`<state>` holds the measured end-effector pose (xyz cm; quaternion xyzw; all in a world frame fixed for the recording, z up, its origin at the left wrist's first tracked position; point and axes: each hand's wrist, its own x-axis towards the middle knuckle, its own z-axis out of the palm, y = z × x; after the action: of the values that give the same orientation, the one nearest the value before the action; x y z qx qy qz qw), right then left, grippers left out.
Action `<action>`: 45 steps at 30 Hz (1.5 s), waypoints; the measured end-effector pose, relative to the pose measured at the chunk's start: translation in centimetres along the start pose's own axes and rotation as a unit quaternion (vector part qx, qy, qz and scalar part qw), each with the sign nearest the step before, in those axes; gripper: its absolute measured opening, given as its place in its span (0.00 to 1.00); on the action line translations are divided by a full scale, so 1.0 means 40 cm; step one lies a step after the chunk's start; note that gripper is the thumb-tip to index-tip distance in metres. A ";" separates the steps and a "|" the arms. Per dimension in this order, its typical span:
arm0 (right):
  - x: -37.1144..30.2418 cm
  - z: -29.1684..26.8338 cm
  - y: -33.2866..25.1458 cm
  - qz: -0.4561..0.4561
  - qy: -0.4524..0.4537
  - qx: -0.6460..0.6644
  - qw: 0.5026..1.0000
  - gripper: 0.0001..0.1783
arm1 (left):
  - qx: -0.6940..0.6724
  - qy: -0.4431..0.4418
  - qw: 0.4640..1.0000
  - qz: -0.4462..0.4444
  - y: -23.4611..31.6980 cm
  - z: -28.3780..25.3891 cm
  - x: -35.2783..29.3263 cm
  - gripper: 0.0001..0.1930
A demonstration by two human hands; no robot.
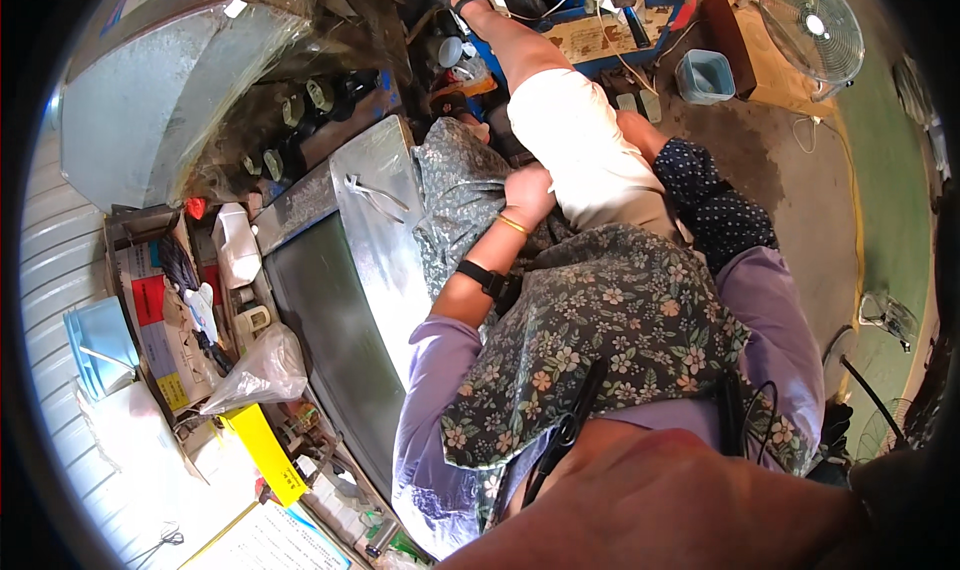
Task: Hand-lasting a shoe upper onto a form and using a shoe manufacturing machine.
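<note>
My left hand, with a gold bracelet and a black watch on its arm, is curled closed against the edge of my white shorts. Grey floral apron cloth bunches beside it, and I cannot make out what the fingers hold. My right hand is at the far side of my thigh, below a dark polka-dot sleeve; its fingers are hidden. A pair of metal pliers lies with handles spread on the shiny metal surface, left of my left hand.
One leg stretches forward to a blue-framed bench. A light-blue bin and a standing fan beside a cardboard box are at the far right. To the left are a large grey machine hood, a clear plastic bag and a yellow box.
</note>
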<state>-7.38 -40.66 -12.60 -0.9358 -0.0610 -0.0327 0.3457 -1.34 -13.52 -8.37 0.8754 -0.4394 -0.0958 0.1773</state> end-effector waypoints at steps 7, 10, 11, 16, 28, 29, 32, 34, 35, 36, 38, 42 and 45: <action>-0.227 -0.066 -0.065 0.067 -0.091 0.025 0.993 0.15 | 0.020 -0.070 0.988 0.139 0.030 -0.044 -0.147 0.05; -0.227 -0.087 -0.116 0.011 0.058 -0.054 0.997 0.16 | -0.071 0.101 0.986 0.112 0.096 -0.067 -0.150 0.05; -0.220 -0.099 -0.143 0.012 0.072 -0.033 0.997 0.14 | -0.112 0.183 0.967 0.134 0.118 -0.098 -0.140 0.05; -0.205 -0.112 -0.228 0.022 0.243 0.132 0.961 0.12 | -0.154 0.246 0.945 0.150 0.124 -0.120 -0.086 0.06; -0.219 -0.289 -0.239 0.071 0.058 0.283 0.955 0.07 | -0.228 0.166 0.934 0.220 0.071 -0.158 -0.067 0.10; -0.191 -0.281 -0.227 0.107 0.101 0.297 0.943 0.09 | -0.204 0.229 0.938 0.164 0.080 -0.182 -0.037 0.12; -0.044 -0.271 -0.253 0.103 0.145 0.293 0.939 0.14 | -0.355 0.282 0.890 0.043 0.072 -0.212 0.061 0.19; 0.025 -0.271 -0.277 0.061 0.145 0.270 0.950 0.15 | -0.434 0.236 0.869 0.008 0.015 -0.185 0.092 0.12; 0.037 -0.265 -0.272 0.055 0.105 0.266 0.957 0.14 | -0.435 0.237 0.869 0.010 0.008 -0.196 0.092 0.12; 0.045 -0.264 -0.265 0.051 0.064 0.261 0.962 0.13 | -0.417 0.193 0.888 0.011 -0.003 -0.208 0.090 0.10; 0.047 -0.285 -0.253 0.071 0.023 0.277 0.958 0.10 | -0.399 0.150 0.905 0.012 0.002 -0.228 0.087 0.08; 0.016 -0.294 -0.254 -0.036 0.029 0.240 0.970 0.09 | -0.311 0.214 0.915 0.140 0.043 -0.235 0.049 0.08; -0.054 -0.302 -0.278 -0.063 0.002 0.245 0.968 0.08 | -0.246 0.163 0.922 0.252 0.099 -0.235 -0.010 0.07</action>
<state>-11.25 -40.34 3.47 -0.8169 -0.1247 -0.0406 0.5616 -1.44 -13.25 1.85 0.6680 -0.5733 -0.0088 0.4744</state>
